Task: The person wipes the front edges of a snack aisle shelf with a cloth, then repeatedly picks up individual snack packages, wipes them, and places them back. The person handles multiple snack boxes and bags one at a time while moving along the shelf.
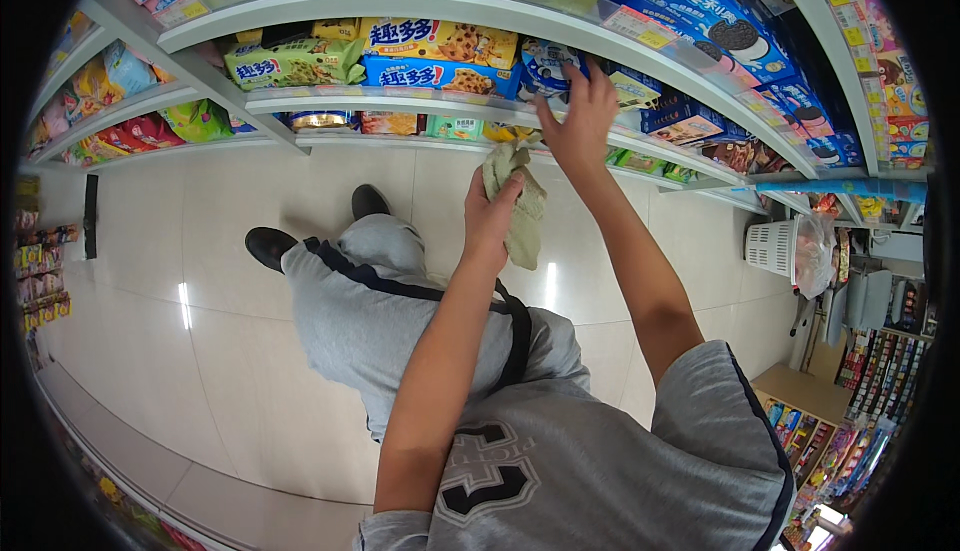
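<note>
My left hand is closed around a pale green cloth, which hangs down in folds in front of the shelves. My right hand reaches to the second shelf with its fingers apart. Its fingertips are at a blue snack package; whether they press on it I cannot tell. Left of that package lie stacked cookie boxes, a yellow one above a blue one. A green cookie bag lies further left.
White shelf edges curve across above and below my right hand. Large blue cookie boxes fill the upper shelf at right. A white basket stands at the right, and my legs are over the tiled floor.
</note>
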`<state>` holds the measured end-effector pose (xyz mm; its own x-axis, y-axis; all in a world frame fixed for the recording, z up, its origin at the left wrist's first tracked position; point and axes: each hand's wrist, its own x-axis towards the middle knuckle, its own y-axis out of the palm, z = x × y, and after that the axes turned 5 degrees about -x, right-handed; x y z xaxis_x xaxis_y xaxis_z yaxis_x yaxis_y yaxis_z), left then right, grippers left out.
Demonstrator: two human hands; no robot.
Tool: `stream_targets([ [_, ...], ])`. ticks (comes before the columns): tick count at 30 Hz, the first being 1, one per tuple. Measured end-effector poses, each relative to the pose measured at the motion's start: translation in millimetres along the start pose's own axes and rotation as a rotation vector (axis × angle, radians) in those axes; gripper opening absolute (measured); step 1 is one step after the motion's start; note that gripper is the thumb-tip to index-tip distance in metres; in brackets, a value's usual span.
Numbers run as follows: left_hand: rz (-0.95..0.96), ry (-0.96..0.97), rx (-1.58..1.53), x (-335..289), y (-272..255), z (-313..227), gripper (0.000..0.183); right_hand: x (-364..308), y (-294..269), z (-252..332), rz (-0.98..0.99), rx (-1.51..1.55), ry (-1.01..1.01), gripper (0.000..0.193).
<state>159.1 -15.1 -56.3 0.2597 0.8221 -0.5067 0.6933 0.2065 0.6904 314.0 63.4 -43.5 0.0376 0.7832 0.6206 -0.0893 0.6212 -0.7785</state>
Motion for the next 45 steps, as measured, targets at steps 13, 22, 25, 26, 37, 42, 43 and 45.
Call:
stream_targets([
  [13,0.052,0.015,-0.049,-6,4,-1,0.062,1,-78,-83,0.237,-0.07,-0.029,0.043],
  [22,0.173,-0.251,-0.218,-33,20,2,0.04,-82,-145,28,0.191,0.298,0.267,0.046],
  [25,0.122,-0.231,-0.137,-30,14,4,0.049,-99,-134,70,0.248,0.465,0.31,0.045],
  [26,-0.014,-0.187,-0.126,-25,12,2,0.049,-101,-137,75,0.274,0.511,0.328,0.043],
  [37,0.351,-0.22,-0.234,-21,3,-21,0.067,-61,-118,-16,0.404,1.092,0.997,0.031],
  [42,0.546,-0.499,-0.606,-27,1,-29,0.06,-73,-97,-20,0.665,1.372,1.118,0.03],
  [43,0.548,-0.496,-0.609,-28,2,-28,0.069,-75,-97,-20,0.734,1.371,1.061,0.031],
  [45,0.463,-0.496,-0.411,-29,1,-28,0.068,-76,-98,-21,0.846,1.318,1.003,0.031],
])
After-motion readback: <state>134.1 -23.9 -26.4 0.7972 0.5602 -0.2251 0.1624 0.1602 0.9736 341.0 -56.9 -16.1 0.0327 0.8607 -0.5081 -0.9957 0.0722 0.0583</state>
